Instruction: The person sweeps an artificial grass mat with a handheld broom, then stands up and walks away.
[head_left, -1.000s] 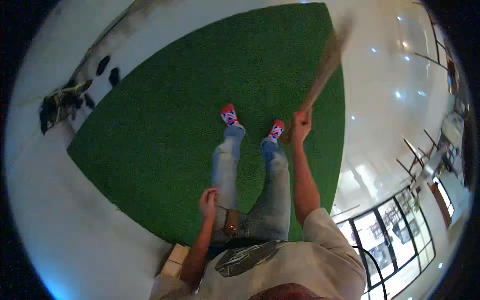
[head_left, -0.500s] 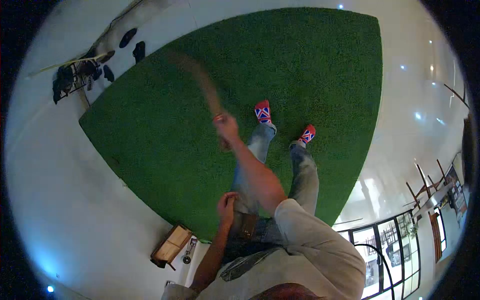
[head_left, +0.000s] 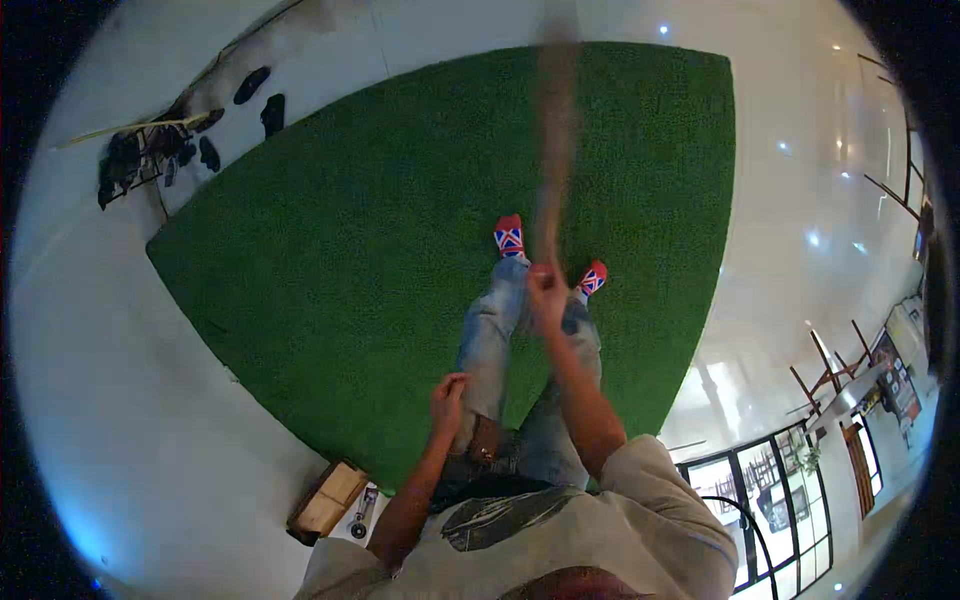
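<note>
My right hand (head_left: 546,298) is closed around the lower end of a long brown wooden sword (head_left: 557,150), with a bit of red showing at the grip. Motion smears the sword, which points away from me, its far end past the mat's edge. My left hand (head_left: 448,402) stays low beside my left thigh, its fingers curled in and nothing visible in them. Close to that hand, a brown leather pouch (head_left: 485,438) hangs at my waist over my jeans (head_left: 487,335).
I stand in red and blue patterned socks (head_left: 509,236) on a green mat (head_left: 350,260) laid on a pale floor (head_left: 130,330). Shoes beside a small rack (head_left: 140,160) are at far left. A wooden box (head_left: 332,498) stands at lower left, and chairs (head_left: 830,370) at right.
My right hand has swung the sword to the right and raised it, from pointing up-left to pointing straight ahead. My left hand has stayed by the thigh.
</note>
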